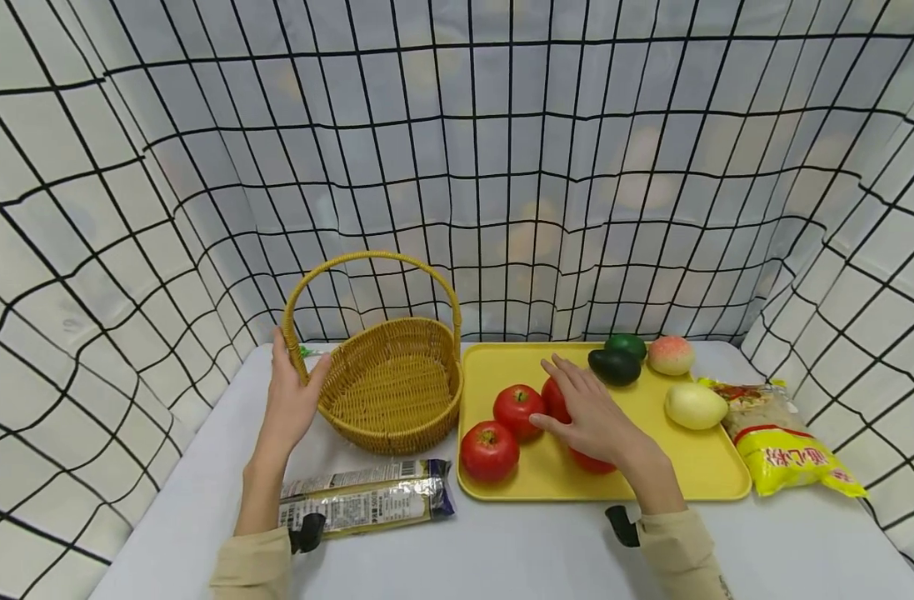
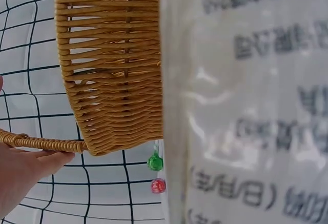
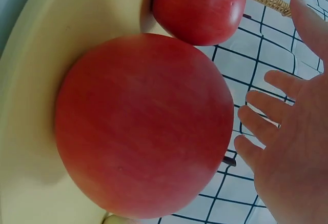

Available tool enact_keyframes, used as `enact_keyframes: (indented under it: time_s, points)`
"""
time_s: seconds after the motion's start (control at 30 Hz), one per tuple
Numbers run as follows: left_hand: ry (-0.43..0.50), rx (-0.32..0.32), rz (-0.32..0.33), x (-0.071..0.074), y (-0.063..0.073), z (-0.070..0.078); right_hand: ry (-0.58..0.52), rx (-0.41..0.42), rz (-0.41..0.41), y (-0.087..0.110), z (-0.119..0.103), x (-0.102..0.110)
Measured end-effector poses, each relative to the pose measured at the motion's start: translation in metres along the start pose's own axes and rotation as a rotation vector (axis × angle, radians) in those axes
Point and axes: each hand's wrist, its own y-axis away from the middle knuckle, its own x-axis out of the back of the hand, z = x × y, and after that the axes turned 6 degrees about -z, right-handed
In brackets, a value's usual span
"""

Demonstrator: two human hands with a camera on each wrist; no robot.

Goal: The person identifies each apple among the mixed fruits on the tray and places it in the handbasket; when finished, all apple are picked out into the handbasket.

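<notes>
My left hand point(image 1: 295, 400) is at the left side of a wicker basket point(image 1: 397, 375), its thumb and fingers spread on either side of the handle point(image 1: 374, 254). The handle also shows against that hand in the left wrist view. Over a yellow tray point(image 1: 674, 467) my right hand point(image 1: 591, 417) hovers palm down, fingers extended and apart. Beneath and beside it are several red apples; one apple point(image 1: 557, 400) is partly covered by the hand, as is another apple point(image 1: 591, 461). A large apple point(image 3: 143, 126) sits before the right palm, apart from the fingers in that view.
Two dark green avocados point(image 1: 614, 367), a peach point(image 1: 671, 355) and a pale yellow fruit point(image 1: 695, 406) lie on the tray's right half. A yellow food bag point(image 1: 786, 450) leans by its right edge. Long plastic packages point(image 1: 367, 500) lie before the basket. Black netting point(image 1: 501, 175) surrounds the table.
</notes>
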Motion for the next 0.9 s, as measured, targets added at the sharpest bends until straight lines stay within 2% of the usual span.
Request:
enact_keyframes:
  time_s: [0.13,0.4,0.7,0.9]
  points:
    - [-0.005,0.016,-0.031,0.003,-0.001,0.002,-0.012,0.016,-0.002,0.000,-0.003,-0.006]
    - [0.005,-0.012,-0.026,0.002,-0.006,0.005,-0.002,0.085,-0.015,-0.005,-0.022,-0.010]
    - [0.001,0.004,-0.029,0.000,-0.001,0.000,0.076,0.254,-0.122,-0.014,-0.063,-0.049]
    - [-0.006,0.002,-0.030,0.001,-0.004,0.001,0.135,0.225,-0.182,-0.015,-0.072,-0.063]
